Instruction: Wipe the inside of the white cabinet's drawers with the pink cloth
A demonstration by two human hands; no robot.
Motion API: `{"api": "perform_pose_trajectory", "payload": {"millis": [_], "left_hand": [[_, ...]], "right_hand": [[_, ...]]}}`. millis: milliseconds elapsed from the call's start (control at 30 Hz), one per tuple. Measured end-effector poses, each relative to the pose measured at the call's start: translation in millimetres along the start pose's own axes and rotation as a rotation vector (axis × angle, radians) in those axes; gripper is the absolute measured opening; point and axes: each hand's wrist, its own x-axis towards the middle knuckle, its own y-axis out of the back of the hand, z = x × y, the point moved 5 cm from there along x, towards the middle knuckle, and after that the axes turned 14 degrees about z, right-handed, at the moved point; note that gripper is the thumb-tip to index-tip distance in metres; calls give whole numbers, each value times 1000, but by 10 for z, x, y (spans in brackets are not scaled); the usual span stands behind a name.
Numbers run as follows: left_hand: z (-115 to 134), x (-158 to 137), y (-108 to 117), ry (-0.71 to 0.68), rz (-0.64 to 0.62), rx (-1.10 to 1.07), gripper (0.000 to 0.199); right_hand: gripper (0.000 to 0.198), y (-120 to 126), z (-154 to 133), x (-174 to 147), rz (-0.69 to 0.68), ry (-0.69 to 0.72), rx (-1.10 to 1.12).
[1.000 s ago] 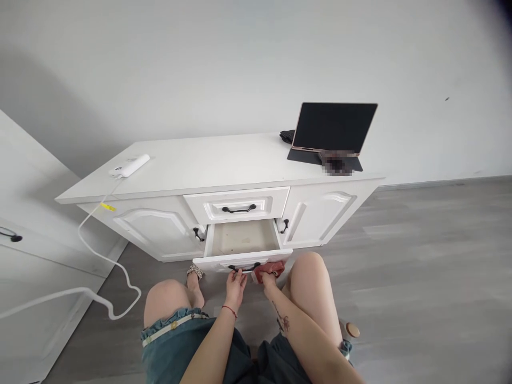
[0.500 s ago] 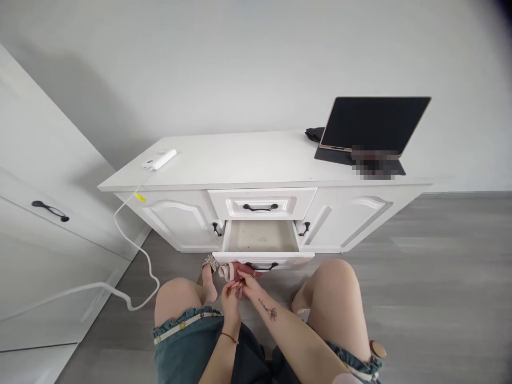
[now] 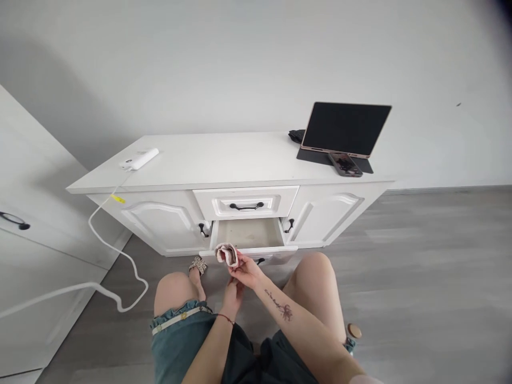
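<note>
A rolled cloth (image 3: 226, 254), pale outside with pinkish red showing inside the roll, is held up in front of the lower drawer. My right hand (image 3: 247, 272) is closed on its right side, with the rolled end facing left. Just below, my left hand (image 3: 233, 294) sits close under the right one; its fingertips are largely hidden, so I cannot see what they grip. Behind the cloth, the lower drawer (image 3: 248, 233) stands pulled out, its bare bottom showing a few small marks. Its black handle (image 3: 261, 261) is partly covered by my right hand.
The white cabinet (image 3: 216, 160) carries a white device (image 3: 140, 159) with a cable (image 3: 132, 266) hanging down on the left. A tablet (image 3: 347, 128), a phone (image 3: 344, 165) and a black bundle (image 3: 296, 135) are on the right. My knees flank the drawer.
My right hand has lifted the rolled cloth and turned its end up towards me. The left hand has stayed low beneath it. The view has shifted slightly right.
</note>
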Motion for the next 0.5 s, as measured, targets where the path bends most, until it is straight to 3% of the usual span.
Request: {"api": "perform_pose_trajectory", "payload": {"millis": [167, 500], "left_hand": [[107, 55, -340, 58, -39, -4, 24], [181, 118, -434, 88, 12, 98, 30]], "right_hand": [[16, 332, -582, -347, 55, 60, 52], [11, 998, -1516, -714, 150, 237, -81]]}}
